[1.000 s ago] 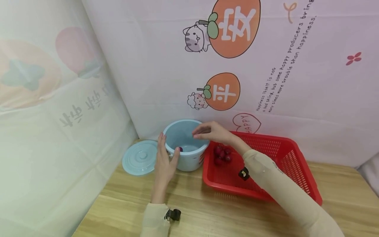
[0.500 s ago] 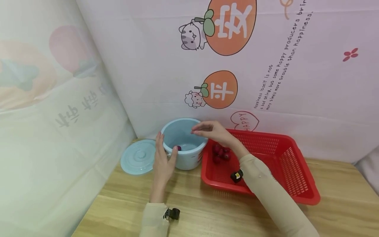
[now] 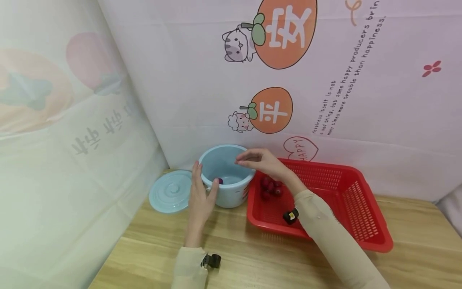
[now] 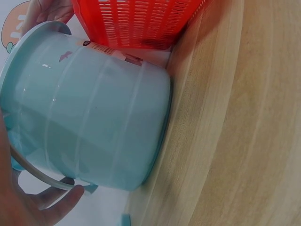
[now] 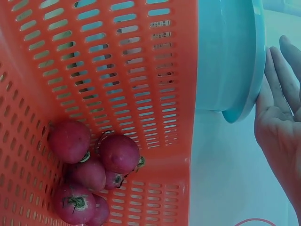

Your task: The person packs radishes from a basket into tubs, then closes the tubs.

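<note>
A light blue bucket (image 3: pixel 231 196) stands upright with its mouth up. My left hand (image 3: pixel 200 202) lies along its left side with fingers extended, the thumb near the rim. In the left wrist view, the fingertips (image 4: pixel 70 200) are beside the bucket's curved carrying handle (image 4: pixel 40 176). My right hand (image 3: pixel 265 162) is at the right rim, its fingers reaching over the mouth; I see nothing held in it. One dark red round thing (image 3: pixel 220 181) shows inside the bucket, mostly hidden by the rim. Several red radishes (image 5: pixel 120 153) lie in the red basket (image 3: pixel 321 237).
The round blue lid (image 3: pixel 171 192) lies on the wooden table (image 3: pixel 245 261), left of the bucket. The perforated basket stands close on the bucket's right side. A printed white cloth (image 3: pixel 195 80) hangs behind, and another stretch of cloth borders the left.
My right forearm and wrist have turned slightly. Both hands otherwise keep their places at the bucket, and the view has shifted a little.
</note>
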The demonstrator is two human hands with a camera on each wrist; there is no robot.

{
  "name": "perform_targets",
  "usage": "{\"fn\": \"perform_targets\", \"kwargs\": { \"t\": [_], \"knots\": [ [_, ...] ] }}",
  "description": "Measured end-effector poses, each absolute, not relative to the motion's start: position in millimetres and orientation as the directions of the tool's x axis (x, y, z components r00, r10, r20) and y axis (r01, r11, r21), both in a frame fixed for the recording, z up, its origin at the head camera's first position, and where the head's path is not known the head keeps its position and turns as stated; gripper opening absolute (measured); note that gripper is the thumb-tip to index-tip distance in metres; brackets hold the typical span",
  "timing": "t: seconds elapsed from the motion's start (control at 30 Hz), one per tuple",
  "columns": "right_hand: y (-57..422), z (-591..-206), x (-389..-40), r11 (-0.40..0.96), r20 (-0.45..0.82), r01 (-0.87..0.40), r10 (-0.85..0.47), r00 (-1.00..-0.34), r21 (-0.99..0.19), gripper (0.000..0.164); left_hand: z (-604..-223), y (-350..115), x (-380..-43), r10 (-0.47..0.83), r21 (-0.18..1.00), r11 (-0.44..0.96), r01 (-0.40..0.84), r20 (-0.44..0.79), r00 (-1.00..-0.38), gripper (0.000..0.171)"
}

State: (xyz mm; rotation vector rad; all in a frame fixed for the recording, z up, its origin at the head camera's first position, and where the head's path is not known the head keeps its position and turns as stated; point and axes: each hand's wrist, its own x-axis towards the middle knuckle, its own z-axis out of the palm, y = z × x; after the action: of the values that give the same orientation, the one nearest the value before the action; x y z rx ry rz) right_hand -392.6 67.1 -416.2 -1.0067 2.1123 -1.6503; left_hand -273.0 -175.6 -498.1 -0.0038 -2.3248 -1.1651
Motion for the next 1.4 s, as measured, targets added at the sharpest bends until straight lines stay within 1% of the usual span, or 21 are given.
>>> {"fn": "perform_targets", "kwargs": {
  "t": [0.17, 0.37, 0.7, 0.8, 0.97, 1.07, 1.17, 1.23, 1.33, 1.4],
  "knots": [
    [67, -417, -389, 0.091, 0.219, -0.37, -0.669, -0.71, -0.925, 0.028, -497, -176, -273, -0.235, 0.742, 0.629, 0.232, 0.466, -0.853, 0.081],
    [76, -418, -385, 0.096, 0.201, -0.353, -0.672, -0.713, -0.931, 0.037, -497, -175, -273, -0.233, 0.736, 0.632, 0.242, 0.479, -0.846, 0.081],
    [112, -418, -386, 0.165, 0.15, -0.314, -0.618, -0.771, -0.935, 0.045, -498, -173, -273, -0.236, 0.732, 0.633, 0.253, 0.494, -0.837, 0.08],
    [126, -420, -387, 0.184, 0.14, -0.309, -0.606, -0.783, -0.933, 0.046, -498, -174, -273, -0.237, 0.733, 0.632, 0.251, 0.492, -0.838, 0.08],
    [148, -423, -390, 0.214, 0.138, -0.323, -0.598, -0.789, -0.922, 0.041, -499, -175, -273, -0.237, 0.736, 0.632, 0.241, 0.481, -0.844, 0.081],
    [156, -426, -392, 0.25, 0.124, -0.33, -0.596, -0.793, -0.91, 0.04, -499, -175, -273, -0.239, 0.739, 0.631, 0.238, 0.477, -0.846, 0.081],
    [160, -431, -396, 0.299, 0.103, -0.357, -0.622, -0.776, -0.885, 0.042, -498, -176, -273, -0.24, 0.737, 0.631, 0.241, 0.481, -0.843, 0.081],
    [160, -436, -399, 0.338, 0.074, -0.381, -0.656, -0.751, -0.861, 0.042, -498, -177, -273, -0.238, 0.737, 0.632, 0.241, 0.481, -0.844, 0.081],
    [161, -443, -402, 0.388, 0.057, -0.462, -0.714, -0.698, -0.797, 0.038, -499, -176, -273, -0.234, 0.735, 0.632, 0.246, 0.482, -0.844, 0.081],
    [160, -446, -401, 0.422, 0.035, -0.499, -0.737, -0.676, -0.757, 0.036, -499, -175, -274, -0.232, 0.735, 0.632, 0.245, 0.481, -0.846, 0.081]
  ]
}}
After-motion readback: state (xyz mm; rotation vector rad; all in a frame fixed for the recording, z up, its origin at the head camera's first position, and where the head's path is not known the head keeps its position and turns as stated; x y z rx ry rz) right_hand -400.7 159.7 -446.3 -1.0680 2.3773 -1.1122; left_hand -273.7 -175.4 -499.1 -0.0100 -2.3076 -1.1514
